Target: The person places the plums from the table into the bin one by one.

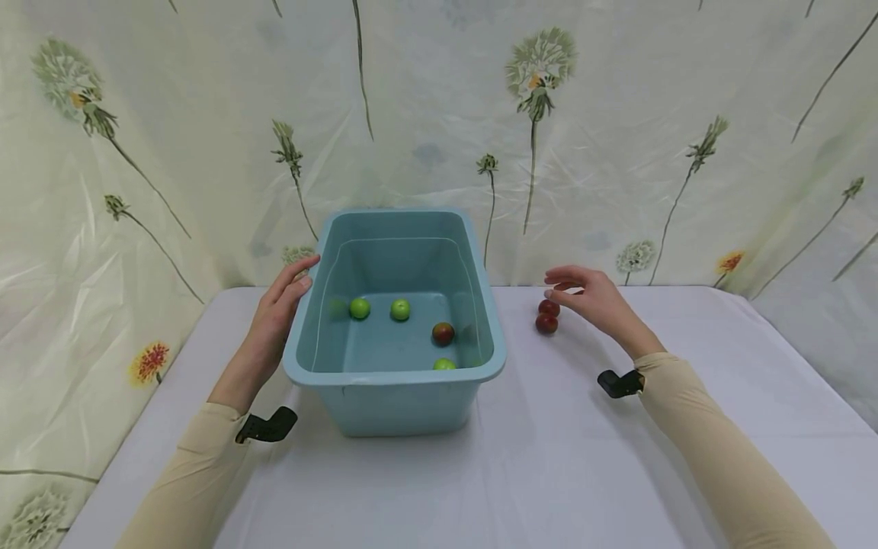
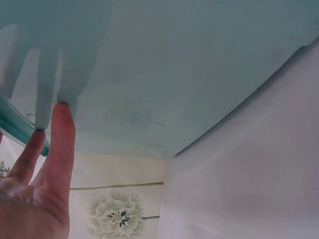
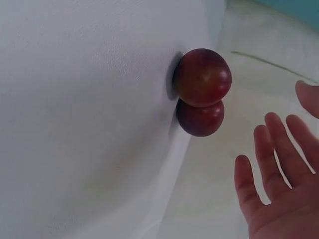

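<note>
A light-blue plastic tub (image 1: 401,404) stands left of the middle of the table. My left hand (image 1: 273,324) is at its left side, and the left wrist view shows straight fingertips (image 2: 63,112) touching the outer wall. Inside the tub lie several green round fruits (image 1: 401,309) and one dark red-green fruit (image 1: 443,333). To the right of the tub, two dark-red plums (image 3: 202,77) sit on the cloth, close together. My right hand (image 1: 593,301) hovers over them with its fingers spread and nothing held; in the head view it partly covers the farther plum (image 1: 549,307).
A white cloth (image 1: 549,473) covers the table. Behind it and at the sides hangs a curtain (image 1: 425,99) printed with dandelions. Each wrist wears a black band-like device, one on the left (image 1: 267,425) and one on the right (image 1: 620,383).
</note>
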Action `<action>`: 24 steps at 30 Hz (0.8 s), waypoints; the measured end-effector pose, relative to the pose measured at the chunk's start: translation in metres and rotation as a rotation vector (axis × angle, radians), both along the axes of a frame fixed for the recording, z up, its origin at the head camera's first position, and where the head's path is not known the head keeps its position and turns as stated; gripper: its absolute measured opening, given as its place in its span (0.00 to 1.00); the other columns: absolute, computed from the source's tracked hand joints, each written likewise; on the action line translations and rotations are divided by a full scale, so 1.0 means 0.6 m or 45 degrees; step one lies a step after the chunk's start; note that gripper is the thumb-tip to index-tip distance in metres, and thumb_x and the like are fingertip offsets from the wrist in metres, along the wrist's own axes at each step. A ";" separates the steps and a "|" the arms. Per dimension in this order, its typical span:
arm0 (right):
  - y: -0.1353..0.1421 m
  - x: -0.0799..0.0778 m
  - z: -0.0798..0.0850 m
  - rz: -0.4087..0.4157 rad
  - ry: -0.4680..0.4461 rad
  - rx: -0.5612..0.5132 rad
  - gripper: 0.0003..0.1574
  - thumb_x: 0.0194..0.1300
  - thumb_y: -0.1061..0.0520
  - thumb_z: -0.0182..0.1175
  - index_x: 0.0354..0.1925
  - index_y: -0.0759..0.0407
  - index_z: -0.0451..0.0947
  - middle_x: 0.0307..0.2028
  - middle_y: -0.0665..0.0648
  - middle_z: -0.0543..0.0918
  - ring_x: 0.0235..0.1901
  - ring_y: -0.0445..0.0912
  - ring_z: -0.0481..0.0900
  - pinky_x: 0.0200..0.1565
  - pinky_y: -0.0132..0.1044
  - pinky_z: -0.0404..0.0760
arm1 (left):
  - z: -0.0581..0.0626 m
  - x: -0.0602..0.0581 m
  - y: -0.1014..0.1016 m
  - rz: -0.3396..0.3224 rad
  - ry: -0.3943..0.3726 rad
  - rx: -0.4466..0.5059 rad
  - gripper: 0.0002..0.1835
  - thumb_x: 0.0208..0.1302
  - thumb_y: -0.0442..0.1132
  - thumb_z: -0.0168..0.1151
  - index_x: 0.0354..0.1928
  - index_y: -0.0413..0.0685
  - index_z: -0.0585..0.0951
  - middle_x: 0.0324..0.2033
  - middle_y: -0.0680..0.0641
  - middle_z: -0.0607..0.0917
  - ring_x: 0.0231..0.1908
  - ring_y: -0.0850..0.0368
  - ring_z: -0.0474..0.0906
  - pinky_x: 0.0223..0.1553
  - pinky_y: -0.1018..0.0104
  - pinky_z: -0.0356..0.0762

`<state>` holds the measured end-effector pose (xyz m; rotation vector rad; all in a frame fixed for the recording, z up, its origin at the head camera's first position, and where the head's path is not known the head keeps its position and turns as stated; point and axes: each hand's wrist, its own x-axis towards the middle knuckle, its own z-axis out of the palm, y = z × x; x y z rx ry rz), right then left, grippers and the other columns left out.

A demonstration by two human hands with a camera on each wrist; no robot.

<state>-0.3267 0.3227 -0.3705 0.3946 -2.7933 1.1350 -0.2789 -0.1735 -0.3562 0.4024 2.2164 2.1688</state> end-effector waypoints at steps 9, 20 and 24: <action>0.015 -0.008 -0.013 0.007 -0.125 0.057 0.28 0.69 0.51 0.63 0.62 0.61 0.72 0.58 0.64 0.77 0.56 0.56 0.74 0.53 0.54 0.74 | 0.000 0.001 0.000 -0.010 -0.014 0.020 0.27 0.75 0.56 0.48 0.72 0.65 0.64 0.66 0.46 0.67 0.60 0.51 0.68 0.49 0.65 0.74; 0.028 -0.013 -0.034 -0.008 -0.171 0.112 0.29 0.68 0.50 0.64 0.62 0.62 0.73 0.56 0.62 0.78 0.56 0.56 0.73 0.53 0.52 0.73 | 0.001 0.000 0.000 0.000 -0.025 0.012 0.27 0.75 0.56 0.48 0.72 0.65 0.64 0.66 0.46 0.67 0.60 0.50 0.68 0.50 0.65 0.74; 0.030 -0.013 -0.038 -0.011 -0.188 0.129 0.30 0.67 0.50 0.64 0.62 0.62 0.73 0.55 0.63 0.78 0.56 0.57 0.73 0.53 0.53 0.73 | 0.000 0.000 0.000 0.004 -0.024 0.011 0.27 0.75 0.56 0.48 0.72 0.65 0.64 0.66 0.46 0.67 0.60 0.50 0.68 0.49 0.64 0.74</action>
